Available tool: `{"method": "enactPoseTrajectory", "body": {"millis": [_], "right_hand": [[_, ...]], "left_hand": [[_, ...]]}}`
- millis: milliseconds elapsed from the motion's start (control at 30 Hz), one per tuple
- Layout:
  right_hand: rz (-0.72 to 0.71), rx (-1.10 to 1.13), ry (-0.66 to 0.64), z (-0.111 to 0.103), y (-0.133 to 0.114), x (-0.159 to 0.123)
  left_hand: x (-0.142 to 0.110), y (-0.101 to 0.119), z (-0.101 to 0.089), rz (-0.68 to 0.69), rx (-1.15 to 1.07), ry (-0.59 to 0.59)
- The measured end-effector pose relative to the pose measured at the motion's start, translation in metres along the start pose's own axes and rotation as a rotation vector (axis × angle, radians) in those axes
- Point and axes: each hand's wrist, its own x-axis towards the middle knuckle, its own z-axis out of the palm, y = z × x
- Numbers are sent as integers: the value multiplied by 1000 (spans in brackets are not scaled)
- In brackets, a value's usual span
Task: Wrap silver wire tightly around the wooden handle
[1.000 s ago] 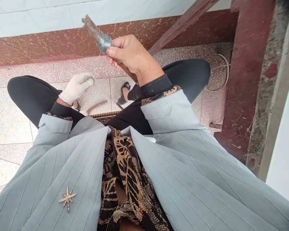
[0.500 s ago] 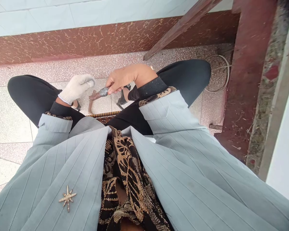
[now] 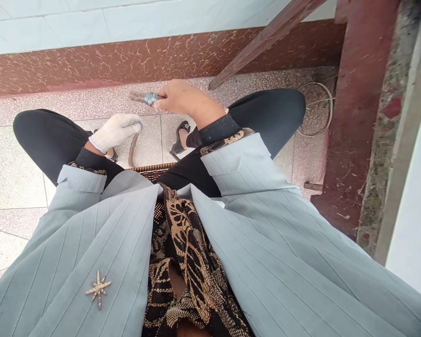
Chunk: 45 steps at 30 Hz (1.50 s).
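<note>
My left hand (image 3: 115, 129), in a white knitted glove, is closed with its fingers pressed together. A curved brown stick (image 3: 132, 150) comes out below its fingertips, and its upper end is hidden by the glove. My right hand (image 3: 180, 99) is bare and wrapped round a tool (image 3: 149, 98) with silver wire wound about it. The brown end of this tool points left and is blurred, so its kind does not show. It is raised above and apart from the curved stick.
Below my hands is the woven rim of a basket or seat (image 3: 154, 168). A wooden pole (image 3: 263, 47) leans down to the floor near the wall. At the right are a coiled pale cable (image 3: 330, 110) and a red-brown post (image 3: 359, 107). My knees stand at both sides.
My right hand has lifted the wire-wrapped tool up and away from the curved brown stick. My left hand has shifted slightly down and right, over the stick's top end.
</note>
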Motion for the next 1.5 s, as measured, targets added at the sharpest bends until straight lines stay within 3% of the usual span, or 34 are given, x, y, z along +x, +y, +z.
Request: {"method": "enactPoseTrajectory", "body": {"millis": [67,133,200,267,333,400,433,500,667,800,867,933,1067,1133,1200,1267,1367,1433,1500], "right_hand": [[9,-113,-126,4,-3,-1],[6,-177,-340,6,-6,-5],[-55,-116,-583,3,-5,-9],[-186,64,-721,-3,0,-13],[-342,353,-615,-10,6,-15],[-464,679,-326,-14,11,-15],[-489,819,-173,-14,13,-14],[-433,944,1,-13,16,-11],[-150,719,107,-6,18,2],[-16,191,114,-3,11,5],[19,42,111,-1,5,4],[22,-7,21,2,-1,2],[7,-57,-476,3,-4,-5],[-93,54,-672,1,-1,-9],[-229,215,-732,-3,4,-12],[-342,453,-555,-8,9,-14],[-349,779,-92,-13,12,-14],[-211,736,96,-13,11,-11],[-43,530,168,-12,7,-7]], "left_hand": [[-1,1,-1,-12,0,-19],[-2,1,-2,-13,-13,-28],[-2,-1,-4,-6,-30,-28],[-2,-4,-6,-7,-62,-6],[-1,-8,-7,-23,-108,46],[0,-12,-6,-47,-124,79],[0,-12,-5,-55,-118,79],[1,-11,-1,-47,-100,41],[0,0,3,5,-135,-12],[-2,5,-1,7,-127,-4],[-3,4,-2,1,-118,25],[-3,2,-4,-12,-106,79],[-3,-3,-6,-42,-85,163],[-2,-6,-5,-59,-96,175],[0,-9,-2,-63,-131,167],[2,-10,3,-55,-173,129],[3,-7,12,-56,-233,27],[2,-1,16,-66,-275,-38],[0,5,16,-69,-310,-75]]}}
